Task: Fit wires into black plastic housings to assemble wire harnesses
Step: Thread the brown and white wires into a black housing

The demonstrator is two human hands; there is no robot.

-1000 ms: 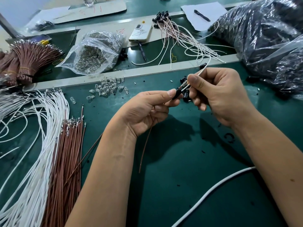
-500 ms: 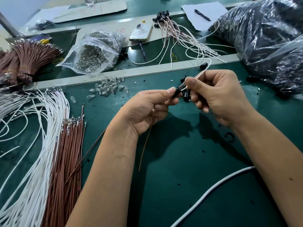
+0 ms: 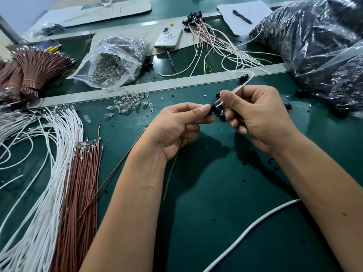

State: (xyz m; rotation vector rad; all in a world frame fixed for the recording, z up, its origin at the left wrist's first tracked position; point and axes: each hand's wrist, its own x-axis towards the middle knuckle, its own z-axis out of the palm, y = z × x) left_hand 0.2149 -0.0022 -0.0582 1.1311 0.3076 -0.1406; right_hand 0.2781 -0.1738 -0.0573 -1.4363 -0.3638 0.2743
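Midair, left hand (image 3: 176, 126) pinching black housing (image 3: 211, 110), right hand (image 3: 255, 114) pinching white wire (image 3: 240, 88), over bare mat (image 3: 216, 193).

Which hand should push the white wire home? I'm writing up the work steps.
Probably the right hand: it already pinches the white wire just behind the black housing, which the left hand steadies.

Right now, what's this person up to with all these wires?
A person is assembling wire harnesses by hand. The left hand pinches a small black housing, with a brown wire hanging below it. The right hand feeds a white wire into the housing. Loose white and brown wires lie on the left.
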